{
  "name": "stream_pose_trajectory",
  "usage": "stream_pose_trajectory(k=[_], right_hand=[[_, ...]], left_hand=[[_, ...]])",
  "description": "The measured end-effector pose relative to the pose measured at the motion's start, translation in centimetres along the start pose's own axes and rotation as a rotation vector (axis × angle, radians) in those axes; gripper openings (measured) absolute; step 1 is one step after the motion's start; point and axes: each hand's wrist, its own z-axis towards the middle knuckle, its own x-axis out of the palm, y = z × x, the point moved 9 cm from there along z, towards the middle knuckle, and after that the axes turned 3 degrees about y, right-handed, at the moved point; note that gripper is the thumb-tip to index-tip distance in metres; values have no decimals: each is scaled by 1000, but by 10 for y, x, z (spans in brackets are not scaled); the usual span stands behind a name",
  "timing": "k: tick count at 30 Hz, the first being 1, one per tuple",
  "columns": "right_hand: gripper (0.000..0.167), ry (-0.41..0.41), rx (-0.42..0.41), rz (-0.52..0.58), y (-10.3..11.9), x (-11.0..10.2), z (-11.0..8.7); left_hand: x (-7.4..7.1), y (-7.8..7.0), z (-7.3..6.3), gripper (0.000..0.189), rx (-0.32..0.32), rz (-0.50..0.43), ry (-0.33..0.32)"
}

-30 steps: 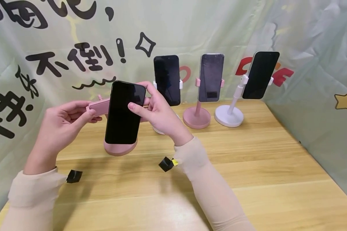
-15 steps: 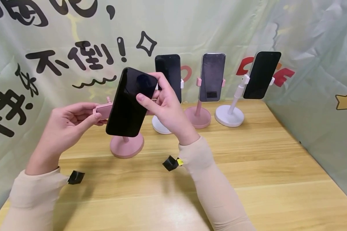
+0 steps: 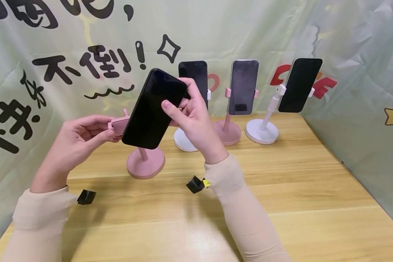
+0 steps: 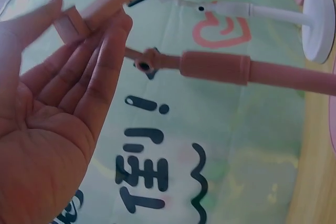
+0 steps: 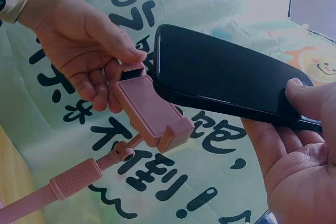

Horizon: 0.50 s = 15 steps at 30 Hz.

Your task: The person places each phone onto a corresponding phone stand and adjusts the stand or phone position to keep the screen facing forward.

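My left hand (image 3: pixel 80 143) pinches the end of the pink clamp (image 5: pixel 149 103) on a pink phone stand (image 3: pixel 146 163). In the right wrist view the clamp's cradle faces up, with nothing in it. A black smartphone (image 3: pixel 154 111) is gripped by my right hand (image 3: pixel 196 120), thumb on the screen and fingers behind. The phone tilts to the right, its lower left corner overlapping the clamp in the head view. From the right wrist, that end of the phone hangs close over the cradle. The left wrist view shows the stand's ribbed pink pole (image 4: pixel 215 68) upright from its base.
Behind my right hand stands a white phone stand (image 3: pixel 184 141) holding a dark phone (image 3: pixel 194 69). To its right are a pink stand (image 3: pixel 227 133) and another white stand (image 3: pixel 262 131), each holding a phone. A printed cloth (image 3: pixel 118 32) hangs behind the wooden table (image 3: pixel 281 203).
My right hand has raised the phone up and to the right and tilted it clockwise, uncovering the stand's base. The left hand and clamp have shifted slightly right.
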Motion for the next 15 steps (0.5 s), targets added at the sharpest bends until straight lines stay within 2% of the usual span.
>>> stream_pose_trajectory(k=[4, 11, 15], right_hand=[[42, -11, -17, 18, 2, -1, 0], [43, -32, -31, 14, 6, -4, 0], [44, -33, -39, 15, 8, -5, 0]], left_hand=[[0, 3, 1, 28, 27, -84, 45], [2, 4, 2, 38, 69, -143, 114], [5, 3, 2, 41, 81, -167, 103]])
